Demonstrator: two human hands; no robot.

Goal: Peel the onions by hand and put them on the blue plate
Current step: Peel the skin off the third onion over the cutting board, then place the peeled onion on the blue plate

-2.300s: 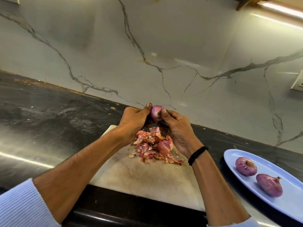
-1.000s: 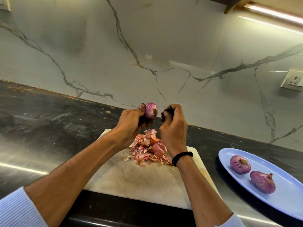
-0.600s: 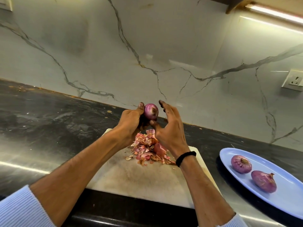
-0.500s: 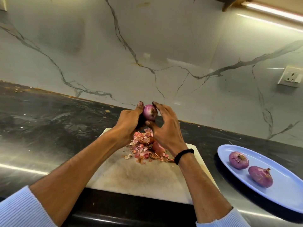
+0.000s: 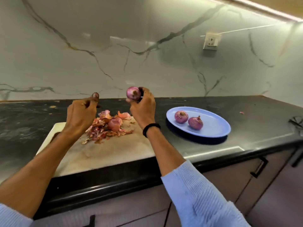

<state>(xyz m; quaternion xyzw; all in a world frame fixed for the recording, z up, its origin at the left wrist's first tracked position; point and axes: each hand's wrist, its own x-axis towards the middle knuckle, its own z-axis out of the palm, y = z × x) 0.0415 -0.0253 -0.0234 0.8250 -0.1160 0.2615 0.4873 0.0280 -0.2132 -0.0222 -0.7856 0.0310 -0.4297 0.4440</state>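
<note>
The right hand (image 5: 142, 110) is raised above the far edge of the cutting board (image 5: 106, 153), its fingers (image 5: 146, 94) curled round a peeled purple onion (image 5: 133, 94) that sits at the hand's 11 o'clock, root end turned toward the camera. A black wristband (image 5: 151, 129) circles that wrist. At 9 o'clock from the held onion, well apart from it, the left hand (image 5: 80, 113) hangs over the board with its fingers loosely curled and the thumb (image 5: 95, 95) lifted; nothing shows in its grasp.

Between the two hands lies a pile of papery skins (image 5: 100, 133) on the board, with one more onion (image 5: 114, 124) lying among them. At 3 o'clock from the board, on the dark counter (image 5: 254, 115), sits the blue plate (image 5: 218, 128). It carries two peeled onions just beside each other, one (image 5: 181, 117) at the plate's 10 o'clock and the other (image 5: 195, 123) near its middle. A wall socket (image 5: 211, 41) is fixed on the marble wall at 12 o'clock from the plate.
</note>
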